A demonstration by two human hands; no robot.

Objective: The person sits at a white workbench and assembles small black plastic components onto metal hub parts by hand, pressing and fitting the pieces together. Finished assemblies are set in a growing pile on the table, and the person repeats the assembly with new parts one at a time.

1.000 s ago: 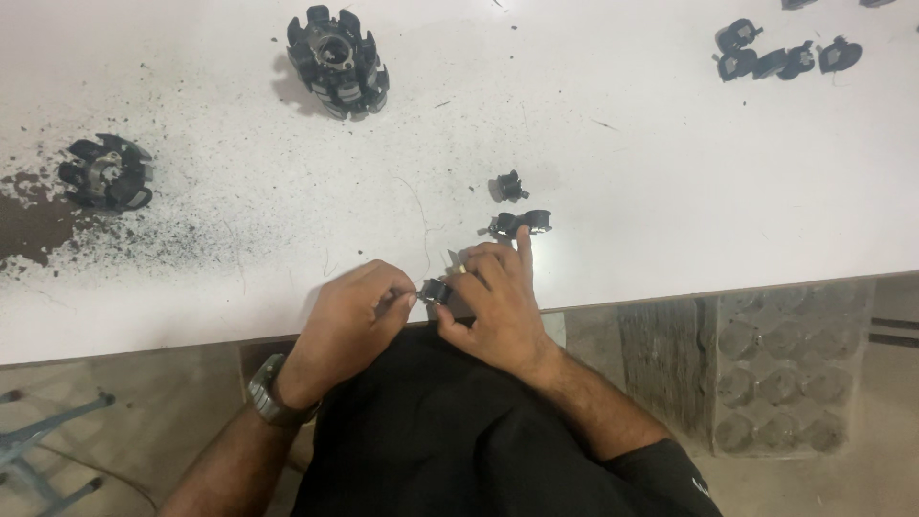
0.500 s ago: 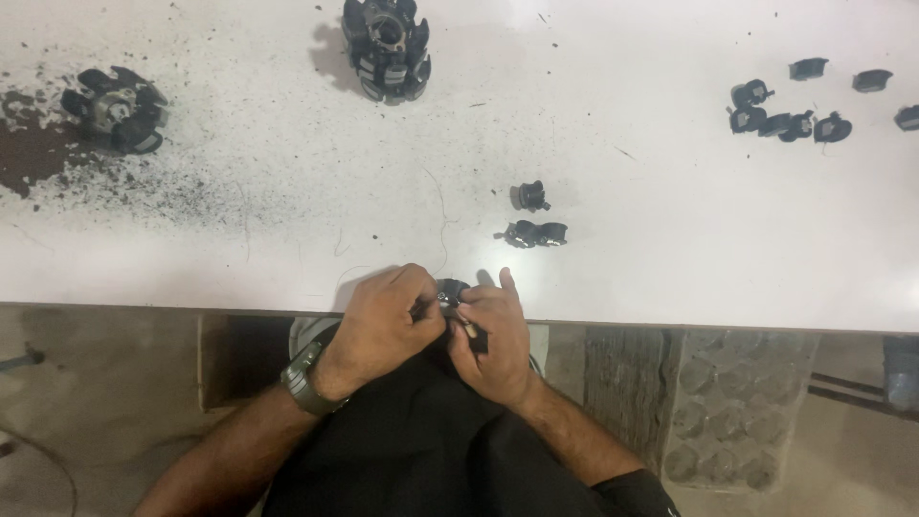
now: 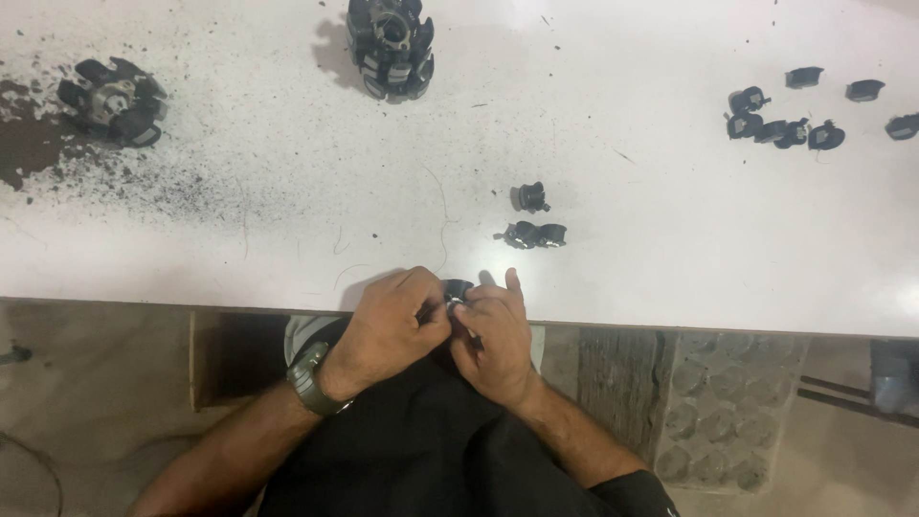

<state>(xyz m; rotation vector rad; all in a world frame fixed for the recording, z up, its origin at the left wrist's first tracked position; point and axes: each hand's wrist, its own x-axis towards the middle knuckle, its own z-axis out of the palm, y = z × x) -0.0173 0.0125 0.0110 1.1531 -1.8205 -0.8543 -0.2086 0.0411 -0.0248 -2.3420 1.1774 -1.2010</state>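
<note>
My left hand (image 3: 388,330) and my right hand (image 3: 493,335) meet at the near edge of the white table (image 3: 670,249). Together they pinch a small black part (image 3: 457,290) between their fingertips. Most of that part is hidden by my fingers. My left wrist carries a dark green watch (image 3: 308,378). Just beyond my hands lie two small black parts side by side (image 3: 536,235), and another one (image 3: 531,197) a little farther out.
A round black wheel-like assembly (image 3: 388,43) stands at the far middle of the table. Another one (image 3: 113,99) lies at the far left amid dark dust and a brown stain. Several small black parts (image 3: 780,129) are scattered at the far right.
My hands stay together at the table edge on the small part, with the fingers shifted slightly. The view has tilted, so the table's contents sit a little differently in the picture.
</note>
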